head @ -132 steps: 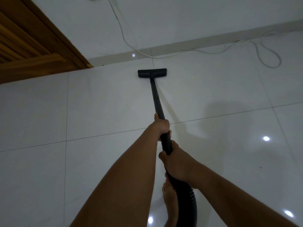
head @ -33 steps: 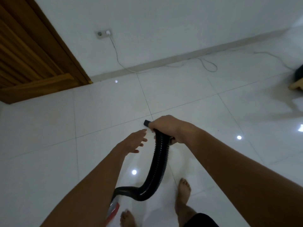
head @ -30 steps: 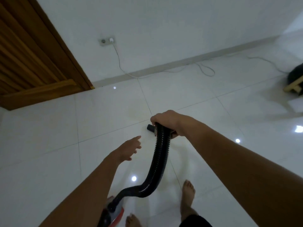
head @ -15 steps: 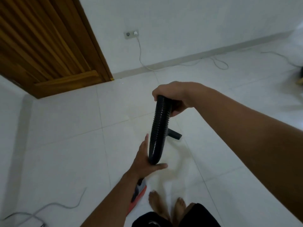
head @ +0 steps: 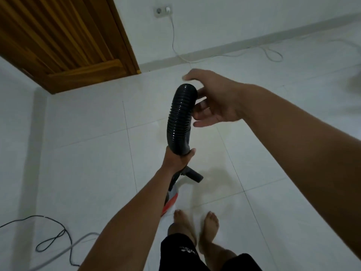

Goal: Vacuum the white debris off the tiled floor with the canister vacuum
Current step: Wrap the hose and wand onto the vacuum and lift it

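The black ribbed vacuum hose [head: 179, 118] stands up in an arch in front of me. My left hand [head: 176, 158] grips its lower end from below. My right hand [head: 212, 97] is beside the top of the arch with fingers spread and relaxed, its fingertips at the hose, not wrapped round it. A short black tube end [head: 192, 174] sticks out just under my left hand. The red and white canister [head: 172, 200] sits on the tiled floor [head: 88, 173] by my feet, mostly hidden behind my left forearm. No white debris shows on the tiles.
A wooden door [head: 64, 36] fills the upper left. A wall socket [head: 163, 10] holds a white plug whose cable [head: 271, 53] runs along the baseboard to the right. Black and grey cables [head: 52, 239] lie at lower left. My bare feet [head: 195, 222] stand below the canister.
My right hand has let go of the hose top and spread its fingers. My left hand, which lay flat under the hose, now grips its lower end. The hose has risen.
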